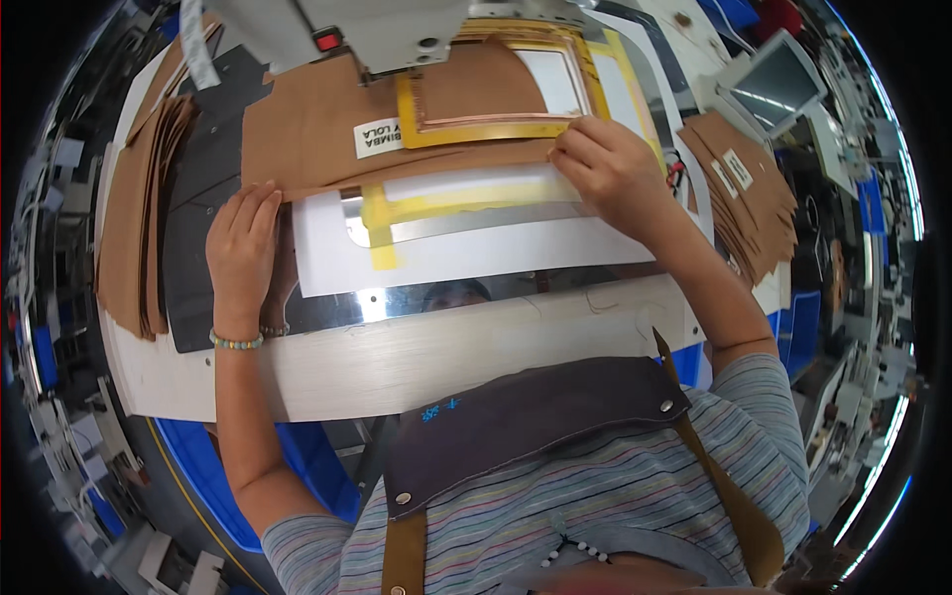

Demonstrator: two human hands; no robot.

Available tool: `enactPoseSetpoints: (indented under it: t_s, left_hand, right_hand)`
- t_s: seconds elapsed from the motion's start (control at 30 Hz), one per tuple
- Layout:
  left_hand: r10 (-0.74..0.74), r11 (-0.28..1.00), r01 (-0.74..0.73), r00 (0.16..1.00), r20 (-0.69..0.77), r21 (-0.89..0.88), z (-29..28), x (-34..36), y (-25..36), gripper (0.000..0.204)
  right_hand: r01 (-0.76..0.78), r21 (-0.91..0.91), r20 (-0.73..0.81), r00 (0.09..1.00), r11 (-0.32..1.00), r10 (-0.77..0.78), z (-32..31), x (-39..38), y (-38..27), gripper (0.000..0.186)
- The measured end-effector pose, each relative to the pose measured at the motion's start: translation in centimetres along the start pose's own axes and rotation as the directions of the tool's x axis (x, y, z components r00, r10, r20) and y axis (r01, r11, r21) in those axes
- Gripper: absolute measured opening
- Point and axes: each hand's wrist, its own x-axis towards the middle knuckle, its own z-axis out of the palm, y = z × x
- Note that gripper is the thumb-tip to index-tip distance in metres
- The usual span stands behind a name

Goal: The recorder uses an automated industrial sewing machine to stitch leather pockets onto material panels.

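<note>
A brown fabric piece (307,119) with a small white label (377,138) lies beneath the machine head. Its near edge is folded or raised into a long strip. My left hand (243,233) pinches that strip at its left end, a beaded bracelet on the wrist. Toward the right end, my right hand (610,171) has its fingers closed on the same edge. A yellow rectangular frame (496,132) rests on the fabric, just beyond my right hand. Nearer me, a white sheet (332,253) with yellow tape (382,243) on it lies over a shiny metal plate (372,305).
The grey sewing machine head (397,35) hangs over the far side. Stacked brown pieces (139,228) lie at the left, and more labelled brown pieces (734,198) at the right. A screen (773,87) stands far right. Below the table's left edge is a blue bin (203,481).
</note>
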Motion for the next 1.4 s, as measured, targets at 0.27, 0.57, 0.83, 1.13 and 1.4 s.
enactPoseSetpoints:
  t_s: [0.27, 0.57, 0.83, 1.13, 1.4]
  left_hand:
    - [0.278, 0.944, -0.28, 0.96, -0.035, -0.177, 5.2, 8.9, 5.3, 0.027]
    - [0.109, 0.992, -0.092, 0.968, 0.226, -0.085, 3.6, 6.7, 7.7, 0.045]
    - [-0.071, 0.985, 0.122, 0.933, 0.353, -0.122, 2.5, 5.6, 10.0, 0.05]
    - [-0.113, 0.975, 0.168, 0.937, 0.33, -0.143, 3.5, 5.7, 8.9, 0.056]
    - [0.004, 0.996, 0.01, 0.986, 0.166, -0.085, 3.4, 6.1, 7.8, 0.044]
  right_hand:
    - [-0.199, -0.228, 0.01, 0.978, 0.953, 0.207, -1.2, -9.3, 7.2, 0.012]
    - [-0.404, -0.155, 0.195, 0.882, 0.901, 0.429, -1.1, -11.1, 2.8, 0.053]
    - [-0.519, -0.099, 0.276, 0.805, 0.849, 0.525, -0.6, -12.0, 2.3, 0.067]
    - [-0.552, -0.073, 0.307, 0.78, 0.831, 0.545, -0.6, -11.7, 1.7, 0.067]
    - [-0.543, -0.087, 0.285, 0.79, 0.835, 0.543, -0.2, -11.9, 1.9, 0.067]
